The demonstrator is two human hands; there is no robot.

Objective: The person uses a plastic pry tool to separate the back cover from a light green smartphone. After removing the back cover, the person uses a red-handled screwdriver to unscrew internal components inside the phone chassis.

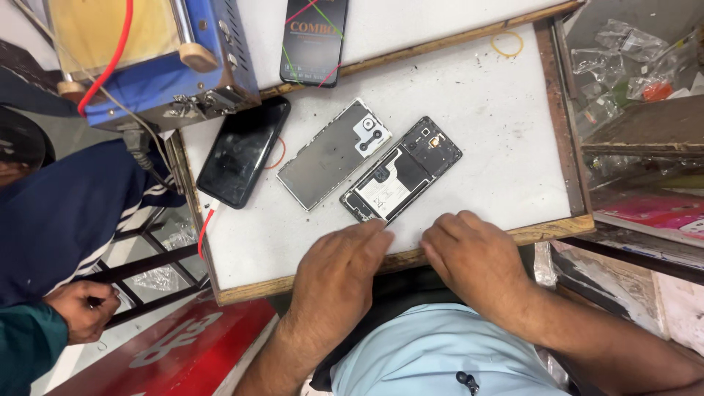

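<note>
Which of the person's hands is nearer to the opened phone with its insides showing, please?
Left. The left hand has fingertips at the opened phone's lower end, seemingly touching; the right hand rests just right of that end, apart.

— What lies under the fingertips of the left hand [339, 265]?

— Can't tell; they cover the near corner of the opened phone [401, 170]. The right hand [469, 257] hides the table edge [242, 290] beneath its fingers.

— And far beyond the fingers?

— The blue machine [158, 66] and the boxed phone [314, 40] run off the top edge. The little bags [623, 44] up right are too blurred to tell apart.

— Left of the fingers?

— Another person's hand [81, 309], closed around something too small to make out.
</note>
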